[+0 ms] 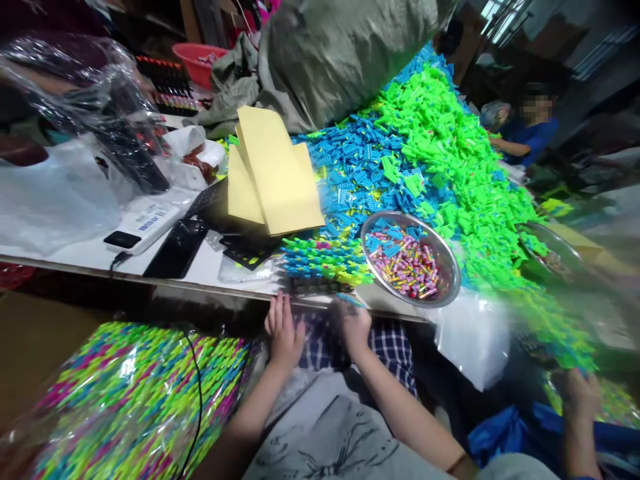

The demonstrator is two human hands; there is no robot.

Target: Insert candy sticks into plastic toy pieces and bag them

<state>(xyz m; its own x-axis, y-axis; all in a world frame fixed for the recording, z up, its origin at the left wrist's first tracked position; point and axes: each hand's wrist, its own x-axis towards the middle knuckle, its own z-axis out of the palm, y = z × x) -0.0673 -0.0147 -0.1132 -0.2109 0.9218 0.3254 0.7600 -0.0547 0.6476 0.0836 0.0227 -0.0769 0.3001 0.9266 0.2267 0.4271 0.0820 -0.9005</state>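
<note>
At the table's front edge, my left hand (285, 333) has its fingers stretched out, close to the left end of a dark rack (320, 287). My right hand (355, 330) is closed, its fingers blurred by motion. A small blue plastic piece (351, 300) shows at its fingertips. Just behind the rack lie neat rows of blue, green and yellow plastic pieces (325, 260). To the right of these, a metal bowl (453, 283) holds small pink and yellow parts with several blue pieces on top.
A big heap of green and blue plastic pieces (425, 140) covers the table behind. Yellow cardboard sheets (280, 173), a black phone (175, 250) and a white power bank (145, 223) lie left. Bagged colourful pieces (145, 387) sit lower left. A co-worker's hand (580, 393) is at right.
</note>
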